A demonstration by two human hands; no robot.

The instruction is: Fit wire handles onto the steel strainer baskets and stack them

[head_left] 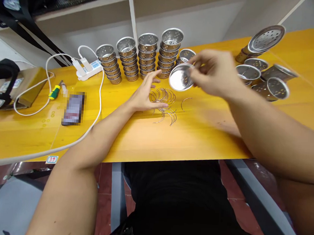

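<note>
A shiny metal cup (180,78) is pinched at its rim by my right hand (212,72), its mouth tilted toward me. My left hand (147,95) has its fingers spread and holds nothing, just left of the cup. Beneath and beside the left hand lies a pile of thin curved wires (164,96), with a single curved wire (183,103) apart to the right. Behind the hands stand several stacks of perforated metal cups (147,54). A lone perforated cup (186,55) stands behind the held one.
More perforated cups (273,88) lie and stand at the right. On the left are a phone (73,109), a green-yellow screwdriver (55,91), a power strip (89,69) with white cables, and black headphones (3,83) beside a cardboard box (30,87). The table's (182,144) front edge is near my lap.
</note>
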